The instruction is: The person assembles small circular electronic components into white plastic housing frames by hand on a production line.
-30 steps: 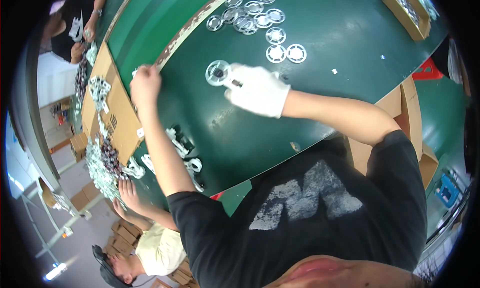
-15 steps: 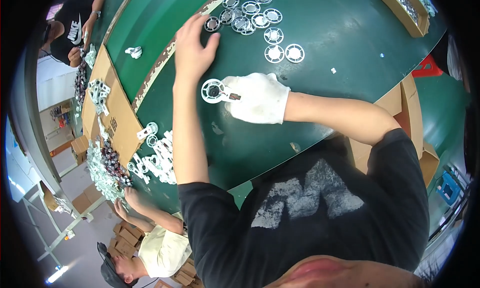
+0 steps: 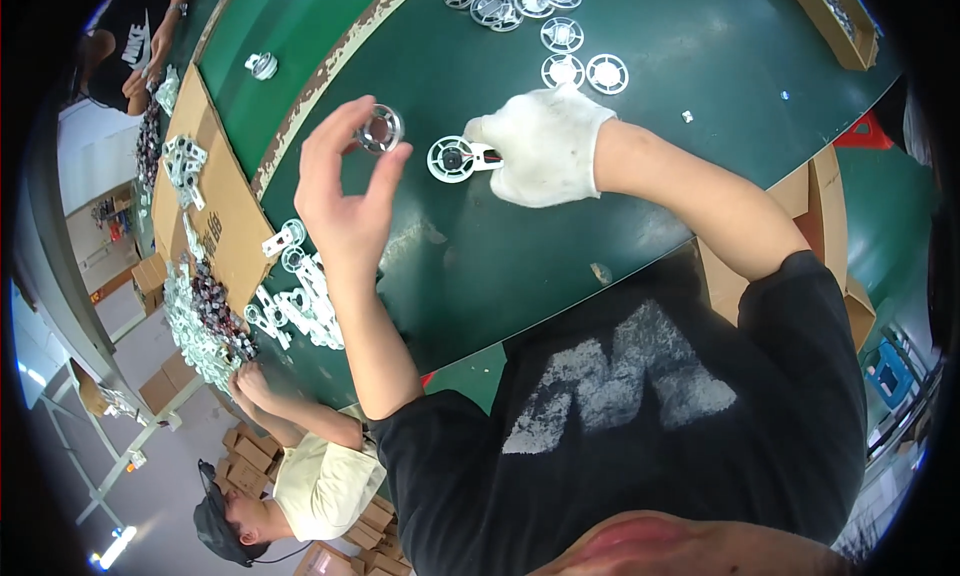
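Observation:
Between thumb and fingers, my bare left hand (image 3: pixel 345 191) holds up a shiny round ring with spokes (image 3: pixel 381 129). My right hand (image 3: pixel 550 148), in a white glove, is closed on the handle of a white plastic part with a round spoked head (image 3: pixel 452 160); a black round piece sits in the middle of that head and reddish wire shows in its handle. The two parts are apart, the ring to the left of the head. Beyond my right hand lie several more silver spoked rings (image 3: pixel 562 34), some overlapping in a pile.
White handled parts (image 3: pixel 310 301) are heaped at the left beside a cardboard sheet (image 3: pixel 215 211). Further left lie white pieces and dark small parts. A box of small parts (image 3: pixel 835 21) stands at the far right. Two co-workers handle parts at the left.
My left hand has come back from the ring pile toward me and to the left, now with a ring in its fingers. My gloved right hand has shifted slightly away and right.

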Available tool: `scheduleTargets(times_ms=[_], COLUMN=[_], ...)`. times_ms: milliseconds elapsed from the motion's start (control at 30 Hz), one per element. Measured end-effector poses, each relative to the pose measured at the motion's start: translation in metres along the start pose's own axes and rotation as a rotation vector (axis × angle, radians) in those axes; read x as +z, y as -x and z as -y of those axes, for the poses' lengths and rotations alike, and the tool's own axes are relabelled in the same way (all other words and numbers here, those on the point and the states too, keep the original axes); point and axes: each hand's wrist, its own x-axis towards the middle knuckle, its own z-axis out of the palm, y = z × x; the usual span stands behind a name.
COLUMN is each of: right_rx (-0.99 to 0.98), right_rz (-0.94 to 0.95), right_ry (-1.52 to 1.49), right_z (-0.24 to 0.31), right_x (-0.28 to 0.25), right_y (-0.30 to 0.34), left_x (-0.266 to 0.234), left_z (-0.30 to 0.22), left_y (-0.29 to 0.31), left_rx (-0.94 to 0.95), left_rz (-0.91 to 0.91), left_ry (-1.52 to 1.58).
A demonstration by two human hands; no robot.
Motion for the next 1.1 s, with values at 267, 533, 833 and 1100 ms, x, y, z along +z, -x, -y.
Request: scheduleTargets(times_ms=[267,533,833,1100], right_rx=[0.012,0.023,0.016,-0.017], right_rz=[0.038,0.101,0.085,0.033], right_ry=[0.018,0.067,0.094,0.089], right_z=[0.003,0.006,0.004,0.002], right_x=[0.003,0.000,0.002,0.009], right_y=[-0.002,-0.002,0.000,0.002], left_x=[0.024,0.042,0.047,0.046], left_z=[0.002,-0.001,0.000,0.000], left_y=[0.044,0.052,0.060,0.062], left_rx=[0.154,0.130,-0.004,0.056], left_rz=[0.018,-0.007,-0.053,-0.072], left_ry=[0.044,0.086,0.159,0.131])
